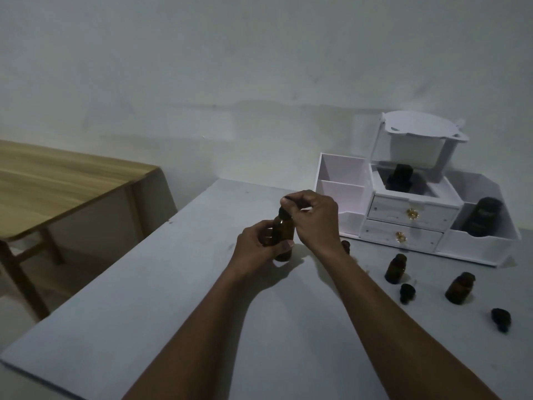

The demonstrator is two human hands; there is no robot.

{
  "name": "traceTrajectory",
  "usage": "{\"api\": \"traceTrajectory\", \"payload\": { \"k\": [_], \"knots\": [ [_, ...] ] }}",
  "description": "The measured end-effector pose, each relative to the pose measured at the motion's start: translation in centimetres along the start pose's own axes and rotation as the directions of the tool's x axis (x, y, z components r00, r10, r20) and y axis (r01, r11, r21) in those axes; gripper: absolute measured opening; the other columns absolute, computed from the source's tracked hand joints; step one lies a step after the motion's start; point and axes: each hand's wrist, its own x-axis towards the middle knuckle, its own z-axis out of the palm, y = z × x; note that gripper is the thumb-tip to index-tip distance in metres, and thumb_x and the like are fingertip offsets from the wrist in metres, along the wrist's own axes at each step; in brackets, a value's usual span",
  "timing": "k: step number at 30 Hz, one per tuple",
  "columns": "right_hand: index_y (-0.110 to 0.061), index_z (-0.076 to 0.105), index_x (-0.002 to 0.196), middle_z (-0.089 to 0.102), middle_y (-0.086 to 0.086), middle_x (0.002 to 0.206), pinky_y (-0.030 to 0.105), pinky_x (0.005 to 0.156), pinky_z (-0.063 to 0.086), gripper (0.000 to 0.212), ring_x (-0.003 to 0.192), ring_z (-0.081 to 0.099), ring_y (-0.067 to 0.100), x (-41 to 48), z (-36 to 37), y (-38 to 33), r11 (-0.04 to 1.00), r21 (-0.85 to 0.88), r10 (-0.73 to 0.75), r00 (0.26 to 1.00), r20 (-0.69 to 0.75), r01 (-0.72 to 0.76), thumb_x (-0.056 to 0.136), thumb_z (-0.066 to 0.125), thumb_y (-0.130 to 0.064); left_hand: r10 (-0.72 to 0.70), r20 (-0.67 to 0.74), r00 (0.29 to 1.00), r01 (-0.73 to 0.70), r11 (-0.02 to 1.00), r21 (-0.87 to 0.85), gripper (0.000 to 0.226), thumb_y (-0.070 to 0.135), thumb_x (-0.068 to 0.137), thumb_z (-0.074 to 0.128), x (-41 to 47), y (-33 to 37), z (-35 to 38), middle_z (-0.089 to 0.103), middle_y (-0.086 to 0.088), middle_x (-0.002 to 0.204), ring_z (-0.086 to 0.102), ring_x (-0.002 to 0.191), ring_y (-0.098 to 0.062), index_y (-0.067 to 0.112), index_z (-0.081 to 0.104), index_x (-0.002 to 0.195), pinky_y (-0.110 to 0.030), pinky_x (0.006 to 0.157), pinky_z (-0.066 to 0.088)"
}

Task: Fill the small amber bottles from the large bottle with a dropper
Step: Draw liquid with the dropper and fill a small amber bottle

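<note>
An amber bottle [283, 233] stands upright on the white table [173, 298], and my left hand [259, 246] is wrapped around its body. My right hand [315, 217] pinches the black dropper top [284, 210] at the bottle's neck. Two small amber bottles [395, 268] [460, 287] stand open to the right, with a third small bottle [345, 246] partly hidden behind my right wrist. Two black caps [406, 293] [501, 319] lie beside them.
A white organiser [415, 226] with two drawers stands at the back right; a dark bottle [399, 176] sits in its top compartment and a large dark bottle [481, 216] in its right bin. A wooden table [57, 180] stands to the left across a gap.
</note>
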Motion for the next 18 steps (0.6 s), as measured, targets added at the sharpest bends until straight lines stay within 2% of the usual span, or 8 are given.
{"api": "traceTrajectory", "payload": {
  "k": [2, 4, 7, 9, 11, 14, 16, 18],
  "knots": [
    [-0.016, 0.078, 0.093, 0.071, -0.010, 0.084, -0.001, 0.067, 0.045, 0.010, 0.076, 0.064, -0.007, -0.1, -0.2, -0.2, 0.999, 0.029, 0.014, 1.000, -0.008, -0.014, 0.085, 0.075, -0.021, -0.031, -0.004, 1.000, 0.031, 0.999, -0.031, 0.052, 0.019, 0.073, 0.091, -0.1, 0.2, 0.0, 0.074, 0.002, 0.115, 0.068, 0.108, -0.023, 0.022, 0.069, 0.120, -0.050, 0.094, 0.057],
    [-0.017, 0.078, 0.094, 0.074, -0.010, 0.085, 0.005, 0.069, 0.049, 0.012, 0.078, 0.068, -0.002, 0.1, -0.7, -0.7, 0.997, 0.070, 0.026, 0.999, -0.021, -0.025, 0.084, 0.076, -0.025, -0.031, -0.006, 1.000, 0.031, 0.999, -0.017, 0.052, 0.020, 0.074, 0.090, -0.2, 0.4, 0.1, 0.074, 0.003, 0.115, 0.068, 0.109, -0.022, 0.021, 0.068, 0.122, -0.052, 0.098, 0.055],
    [-0.016, 0.077, 0.097, 0.076, -0.008, 0.081, 0.006, 0.069, 0.050, 0.016, 0.076, 0.070, -0.001, 1.1, -1.5, -1.9, 0.994, 0.113, 0.013, 1.000, -0.020, -0.011, 0.086, 0.074, -0.027, -0.030, -0.021, 0.999, 0.031, 0.998, 0.059, 0.055, 0.021, 0.079, 0.087, -0.4, 0.8, 0.2, 0.068, 0.005, 0.124, 0.063, 0.113, -0.020, 0.021, 0.063, 0.129, -0.045, 0.104, 0.050],
    [-0.015, 0.077, 0.098, 0.075, -0.009, 0.079, 0.004, 0.068, 0.049, 0.016, 0.076, 0.070, -0.003, 1.9, -2.3, -2.9, 0.992, 0.125, -0.009, 0.999, -0.044, 0.014, 0.087, 0.073, -0.027, -0.012, -0.020, 1.000, 0.014, 0.997, 0.079, 0.057, 0.019, 0.079, 0.086, -0.7, 1.3, 0.1, 0.065, 0.006, 0.124, 0.061, 0.110, -0.018, 0.021, 0.060, 0.130, -0.035, 0.099, 0.050],
    [-0.015, 0.077, 0.098, 0.076, -0.008, 0.080, 0.008, 0.071, 0.052, 0.017, 0.076, 0.071, -0.001, 2.5, -3.2, -3.8, 0.990, 0.136, -0.030, 0.997, -0.068, 0.039, 0.088, 0.072, -0.027, 0.024, -0.026, 0.999, -0.021, 0.994, 0.109, 0.061, 0.022, 0.077, 0.088, -1.0, 1.5, 0.0, 0.062, 0.008, 0.120, 0.059, 0.105, -0.014, 0.025, 0.057, 0.130, -0.026, 0.089, 0.049],
    [-0.014, 0.076, 0.097, 0.076, -0.006, 0.081, 0.010, 0.074, 0.052, 0.014, 0.075, 0.071, 0.000, 3.1, -4.6, -4.7, 0.982, 0.170, -0.058, 0.991, -0.117, 0.078, 0.089, 0.071, -0.025, 0.028, -0.114, 0.993, -0.017, 0.995, 0.096, 0.080, 0.032, 0.069, 0.093, -1.5, 1.4, -0.1, 0.058, 0.008, 0.127, 0.057, 0.112, -0.016, 0.033, 0.053, 0.138, -0.031, 0.089, 0.049],
    [-0.014, 0.074, 0.098, 0.075, -0.006, 0.082, 0.008, 0.073, 0.051, 0.013, 0.076, 0.071, 0.000, 3.3, -5.7, -5.1, 0.977, 0.191, -0.063, 0.987, -0.148, 0.091, 0.090, 0.070, -0.023, 0.029, -0.197, 0.980, -0.013, 0.997, 0.083, 0.073, 0.030, 0.067, 0.094, -2.0, 1.2, -0.3, 0.058, 0.009, 0.125, 0.059, 0.109, -0.016, 0.036, 0.055, 0.129, -0.030, 0.087, 0.051],
    [-0.018, 0.072, 0.097, 0.074, -0.010, 0.081, 0.012, 0.074, 0.054, 0.009, 0.077, 0.071, -0.001, 3.2, -6.7, -5.1, 0.976, 0.195, -0.061, 0.984, -0.170, 0.094, 0.091, 0.069, -0.024, 0.003, -0.260, 0.966, 0.016, 0.997, 0.071, 0.059, 0.026, 0.070, 0.093, -2.7, 1.1, -0.6, 0.063, 0.003, 0.119, 0.062, 0.100, -0.014, 0.032, 0.058, 0.117, -0.033, 0.084, 0.055]
  ]
}}
